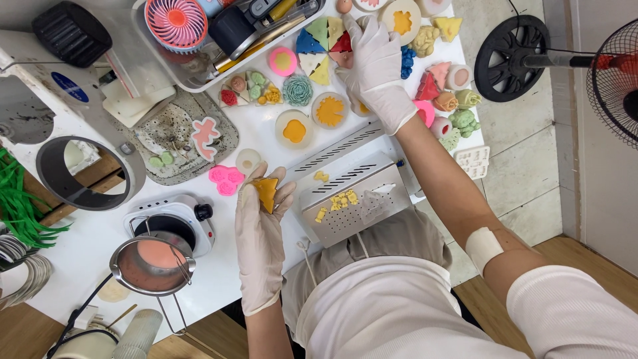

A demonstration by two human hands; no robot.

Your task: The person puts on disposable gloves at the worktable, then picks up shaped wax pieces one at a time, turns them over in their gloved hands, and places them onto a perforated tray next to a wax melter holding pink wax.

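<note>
My left hand, in a white glove, holds a small orange-yellow wedge-shaped piece above the white table. My right hand, also gloved, reaches far across the table and rests on a ring of coloured triangular pieces, its fingers on a red triangle. Round discs with orange centres lie between the two hands.
A perforated metal box with yellow crumbs sits in front of me. A small hot plate and a strainer pan of pink liquid stand at left. Many coloured moulded shapes cover the far right. A black floor fan stands beyond the table.
</note>
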